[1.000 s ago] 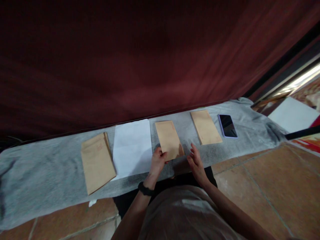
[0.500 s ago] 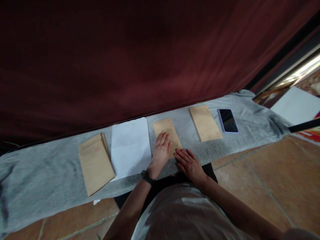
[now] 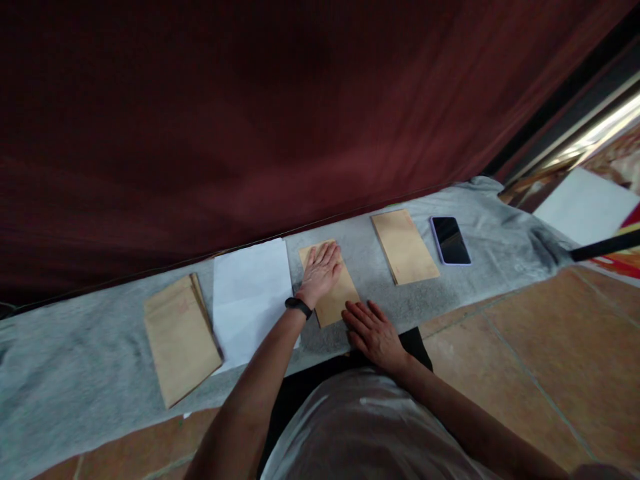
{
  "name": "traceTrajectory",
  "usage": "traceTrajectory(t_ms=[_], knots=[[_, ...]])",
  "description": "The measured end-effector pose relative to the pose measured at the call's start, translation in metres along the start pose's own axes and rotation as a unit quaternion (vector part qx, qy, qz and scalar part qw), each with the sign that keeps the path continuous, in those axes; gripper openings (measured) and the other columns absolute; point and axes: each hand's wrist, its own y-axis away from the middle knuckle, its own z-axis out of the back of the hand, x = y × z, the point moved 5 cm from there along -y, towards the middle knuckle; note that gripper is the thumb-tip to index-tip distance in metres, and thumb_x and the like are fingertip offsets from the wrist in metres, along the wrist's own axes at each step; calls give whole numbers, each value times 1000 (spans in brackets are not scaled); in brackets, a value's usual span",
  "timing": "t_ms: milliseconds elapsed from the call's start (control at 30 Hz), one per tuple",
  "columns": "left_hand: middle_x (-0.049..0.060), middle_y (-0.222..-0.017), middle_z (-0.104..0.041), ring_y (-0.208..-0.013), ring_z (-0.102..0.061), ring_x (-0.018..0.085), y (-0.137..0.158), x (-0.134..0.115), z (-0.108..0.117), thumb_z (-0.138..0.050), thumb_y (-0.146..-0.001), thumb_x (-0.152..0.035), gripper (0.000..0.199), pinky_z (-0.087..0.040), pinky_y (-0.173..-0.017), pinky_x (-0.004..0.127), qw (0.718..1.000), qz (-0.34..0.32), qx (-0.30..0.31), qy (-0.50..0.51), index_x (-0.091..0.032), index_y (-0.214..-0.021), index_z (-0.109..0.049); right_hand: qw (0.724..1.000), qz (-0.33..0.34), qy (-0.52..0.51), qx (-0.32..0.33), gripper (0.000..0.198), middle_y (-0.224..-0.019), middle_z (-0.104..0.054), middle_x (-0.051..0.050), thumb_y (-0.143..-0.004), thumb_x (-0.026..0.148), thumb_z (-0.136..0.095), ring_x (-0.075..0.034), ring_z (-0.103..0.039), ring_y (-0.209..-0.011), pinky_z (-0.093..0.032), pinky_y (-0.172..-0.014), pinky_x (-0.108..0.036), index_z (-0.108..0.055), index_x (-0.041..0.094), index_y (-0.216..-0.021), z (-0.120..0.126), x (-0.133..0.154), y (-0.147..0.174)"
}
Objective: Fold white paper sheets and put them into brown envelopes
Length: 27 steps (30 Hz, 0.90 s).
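A brown paper envelope (image 3: 334, 301) lies in front of me on the grey cloth. My left hand (image 3: 323, 268) rests flat on its far part, fingers stretched out, and covers the upper area. At the envelope's near right corner lies my right hand (image 3: 374, 333), palm down with fingers spread, its fingertips at the edge. Left of the envelope is white paper (image 3: 251, 293), partly behind my left forearm. Neither hand grips anything.
A stack of larger brown envelopes (image 3: 181, 340) sits at the left. To the right lie more brown envelopes (image 3: 406, 247) and a phone (image 3: 451, 241) in a purple case. A dark red curtain (image 3: 250, 133) hangs behind the cloth-covered surface (image 3: 85, 360).
My left hand has slid away from me along the envelope, from its middle to its far end. My right hand stays near the lower right corner. The view has shifted slightly.
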Motion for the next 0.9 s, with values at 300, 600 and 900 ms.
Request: traceTrajectory(t_ms=[300, 600, 900], knots=[[8, -167, -31, -157, -21, 20, 28, -21, -8, -25, -108, -36, 57, -15, -131, 43, 997, -74, -10, -24, -12, -158, -34, 1000, 6, -1, -13, 49, -156, -50, -9, -101, 28, -52, -25, -48, -142, -29, -124, -51, -50, 22, -150, 0, -2, 1], [12, -166, -33, -156, -25, 21, 62, -43, -13, -28, -107, -35, 56, -20, -129, 42, 994, -107, -15, -7, -10, -158, -32, 999, 7, -43, -23, 42, -139, -64, -11, -102, 25, -48, -23, -53, -136, -31, -123, -52, -53, 19, -144, 5, -3, 0], [12, -166, -34, -155, -27, 20, 104, -66, -11, -32, -107, -35, 54, -20, -129, 41, 990, -142, -3, 20, -11, -156, -36, 982, -20, -162, -92, 26, -120, -68, -10, -102, 20, -44, -23, -62, -120, -41, -117, -53, -62, 22, -121, 9, -12, 10]])
